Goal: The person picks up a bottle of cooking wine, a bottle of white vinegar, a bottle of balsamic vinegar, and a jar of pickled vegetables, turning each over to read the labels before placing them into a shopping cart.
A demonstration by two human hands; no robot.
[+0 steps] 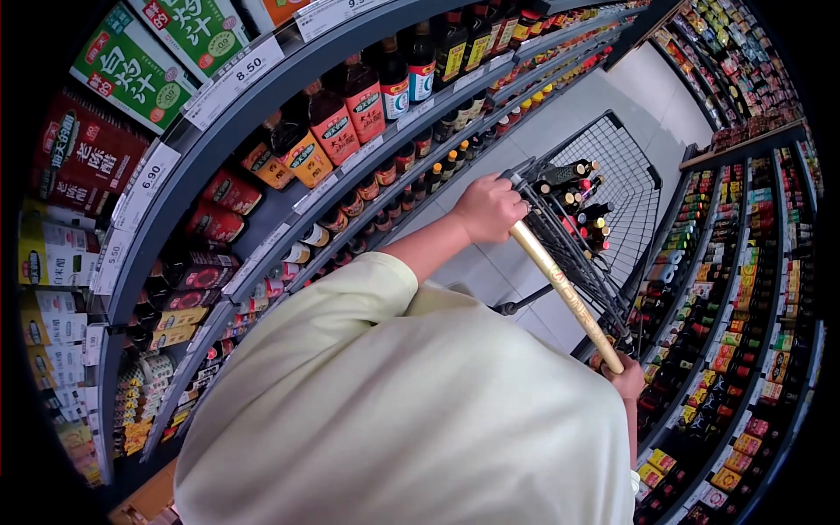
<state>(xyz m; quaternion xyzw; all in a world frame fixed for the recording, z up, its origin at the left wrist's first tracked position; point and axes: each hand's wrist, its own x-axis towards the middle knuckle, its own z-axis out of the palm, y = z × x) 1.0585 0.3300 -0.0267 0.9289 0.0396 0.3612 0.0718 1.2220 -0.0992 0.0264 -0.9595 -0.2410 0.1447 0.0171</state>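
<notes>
Head view, looking straight down the aisle: the person's left hand (487, 208) is wrapped tight over the far end of the cart handle (564, 293), fingers curled around it, right at the near corner of the shopping cart (626, 188). The right hand (629, 378) sits at the other end of that yellowish bar; it looks closed on it, though only part of the hand shows past the pale green shirt (394, 411). The cart stands in the middle of the grey floor (577, 114), between the two rows of shelving. Inside it, a cluster of dark bottles (573, 197) lies packed along the edge nearest the handle, caps pointing every way; the wire bottom beyond them is bare. To the person's left, shelves (289, 66) hold sauce bottles with red labels (350, 109) and white price tags. To the right, more shelves (744, 289) crowded with small bottles and jars.
</notes>
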